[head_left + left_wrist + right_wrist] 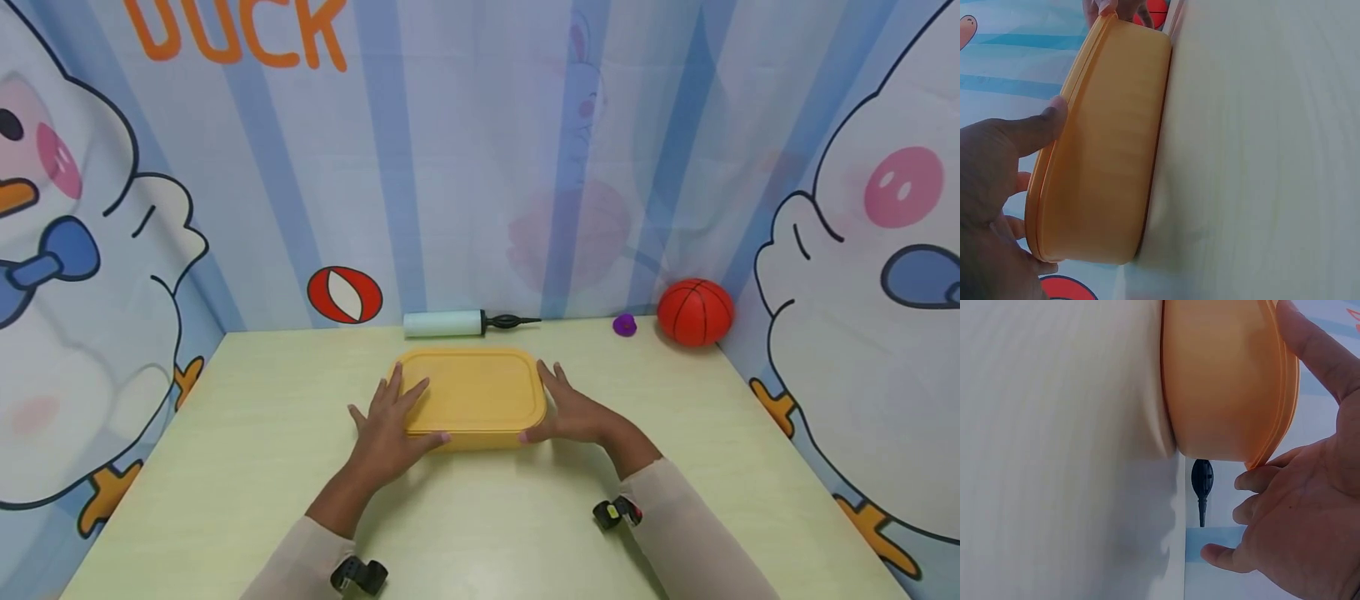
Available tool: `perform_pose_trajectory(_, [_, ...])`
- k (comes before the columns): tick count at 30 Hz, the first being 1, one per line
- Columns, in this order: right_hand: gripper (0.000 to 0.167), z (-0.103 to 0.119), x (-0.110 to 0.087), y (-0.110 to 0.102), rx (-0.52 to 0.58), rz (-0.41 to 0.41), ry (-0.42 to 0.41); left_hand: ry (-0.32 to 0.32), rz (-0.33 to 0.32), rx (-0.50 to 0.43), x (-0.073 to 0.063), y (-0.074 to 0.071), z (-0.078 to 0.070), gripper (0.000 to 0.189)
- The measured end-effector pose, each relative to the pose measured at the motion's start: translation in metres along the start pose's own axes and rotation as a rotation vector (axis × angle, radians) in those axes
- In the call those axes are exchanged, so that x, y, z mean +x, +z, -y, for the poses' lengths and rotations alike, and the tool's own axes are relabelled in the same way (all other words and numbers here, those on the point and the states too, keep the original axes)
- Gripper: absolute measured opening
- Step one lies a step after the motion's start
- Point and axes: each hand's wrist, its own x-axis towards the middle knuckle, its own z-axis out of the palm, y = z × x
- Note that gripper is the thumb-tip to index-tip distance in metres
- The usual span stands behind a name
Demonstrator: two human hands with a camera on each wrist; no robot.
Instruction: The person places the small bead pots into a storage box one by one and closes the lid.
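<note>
A yellow lidded box [474, 392] sits on the table in the head view, its lid lying along the top. Across its left end rests my left hand [385, 435], fingers spread over the lid and thumb on the front rim. My right hand [573, 412] touches the right end, its thumb at the front corner. In the left wrist view the left thumb meets the lid's rim [1047, 187]. Fingertips of the right hand [1310, 512] reach the lid's corner in the right wrist view, with the other fingers spread away from the box.
Behind the box lies a pale blue hand pump [444, 323] with a black nozzle. A small purple object [625, 325] sits near a red ball [695, 312] with black lines at the back right. A printed curtain [465, 167] stands along the table's back edge.
</note>
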Motion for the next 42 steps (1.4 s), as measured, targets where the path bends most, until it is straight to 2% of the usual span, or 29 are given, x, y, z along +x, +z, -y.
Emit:
perform_pose_trajectory(7, [0.137, -0.001, -0.002, 0.0, -0.027, 0.011, -0.008, -0.037, 0.037, 0.012, -0.001, -0.005, 0.01, 0.084])
perform_pose_trajectory(15, [0.13, -0.006, -0.004, 0.002, -0.024, 0.017, -0.057, -0.067, 0.095, 0.015, -0.004, -0.003, 0.015, 0.09])
perform_pose_trajectory(27, [0.131, -0.008, 0.001, 0.005, 0.034, 0.013, -0.054, -0.064, 0.091, 0.022, -0.002, 0.005, 0.026, 0.095])
perform_pose_trajectory(36, [0.129, -0.013, 0.007, 0.006, 0.049, -0.013, -0.072, -0.09, 0.093, -0.045, -0.003, 0.013, 0.027, 0.096])
perform_pose_trajectory(42, [0.13, -0.011, 0.01, 0.005, 0.077, -0.007, -0.031, -0.097, 0.085, -0.039, 0.0, 0.014, 0.027, 0.096])
